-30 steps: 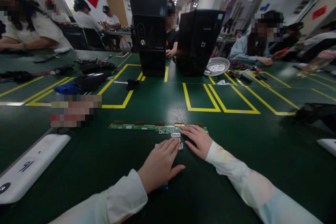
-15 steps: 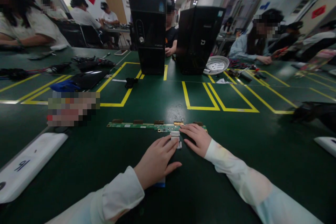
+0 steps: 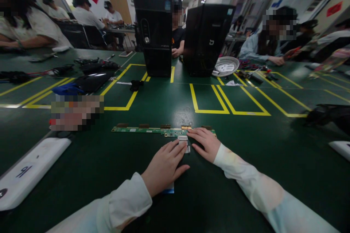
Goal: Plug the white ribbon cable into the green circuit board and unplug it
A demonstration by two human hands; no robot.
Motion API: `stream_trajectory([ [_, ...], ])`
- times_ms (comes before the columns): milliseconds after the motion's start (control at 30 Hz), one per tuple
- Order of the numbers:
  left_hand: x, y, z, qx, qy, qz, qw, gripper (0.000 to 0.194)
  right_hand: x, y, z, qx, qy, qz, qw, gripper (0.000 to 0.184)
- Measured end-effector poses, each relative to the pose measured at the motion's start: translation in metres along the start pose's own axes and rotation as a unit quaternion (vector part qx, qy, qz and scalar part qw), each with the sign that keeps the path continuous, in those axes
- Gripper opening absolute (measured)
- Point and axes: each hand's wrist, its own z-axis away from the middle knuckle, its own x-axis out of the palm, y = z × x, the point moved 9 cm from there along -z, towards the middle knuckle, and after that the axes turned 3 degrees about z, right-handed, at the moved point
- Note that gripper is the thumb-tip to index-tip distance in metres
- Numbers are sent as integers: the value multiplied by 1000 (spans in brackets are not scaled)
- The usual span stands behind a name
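Observation:
A long, narrow green circuit board lies flat on the table, with brown tabs along its far edge. At its near edge, a white flat ribbon cable meets the board. My left hand rests over this cable, fingers stretched out on it and thumb apart, covering much of its length. A blue cable end shows beneath my left wrist. My right hand touches the board's right part with its fingertips; the fingers are extended and the thumb is apart. Whether the cable sits inside a connector cannot be made out.
Two black computer towers stand at the back. A white basket sits beside the right one. On the left lie a white device, a blue cloth-like item and tangled cables. Yellow tape marks the green table; people sit around.
Both hands stay almost in place on the cable and the board. Only a slight shift of the camera view shows.

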Motion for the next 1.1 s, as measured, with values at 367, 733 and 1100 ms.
stream_trajectory([
  [367,3,-3,-1,2,1,16,1000,57,-1,-1,-1,-2,3,-6,1000,39],
  [733,2,-5,-2,-2,0,21,1000,53,-2,-2,-1,-6,-2,-13,1000,41],
  [1100,-5,-5,-4,1,12,36,999,50,-1,1,0,-6,-5,-18,1000,41],
])
